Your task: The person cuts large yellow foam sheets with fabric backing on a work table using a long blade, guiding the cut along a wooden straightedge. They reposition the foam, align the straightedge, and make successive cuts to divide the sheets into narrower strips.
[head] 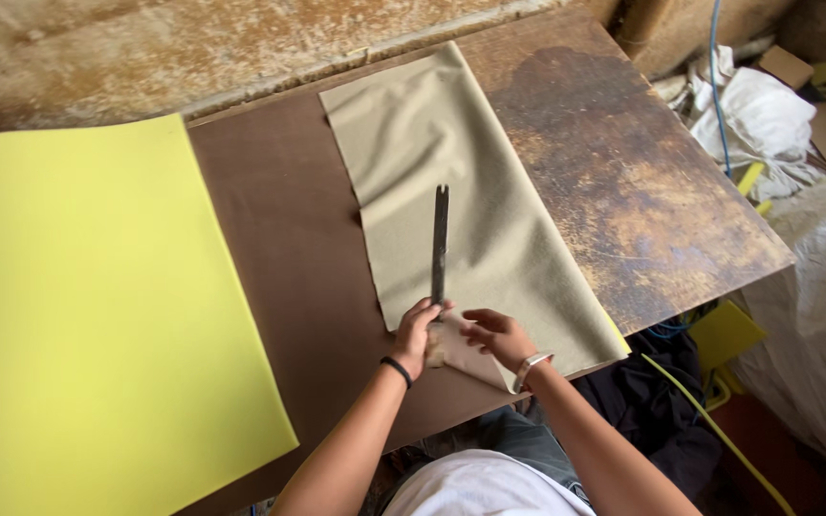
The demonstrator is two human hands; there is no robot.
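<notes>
At the tabletop's [623,191] near edge, left hand [417,332] grips a stiff, slim metal tool [440,244] by its handle; right hand [495,334], open-fingered, pins limp beige cloth [470,172], best held at its edge

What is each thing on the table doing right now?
Beige cloth: spread flat, near corner folded up.
Metal tool: lying along the cloth, forked end away.
Left hand: gripping the tool's handle.
Right hand: pressing the folded corner.
Yellow foam sheet: lying flat, untouched.
Wooden table: stained, worn.
</notes>
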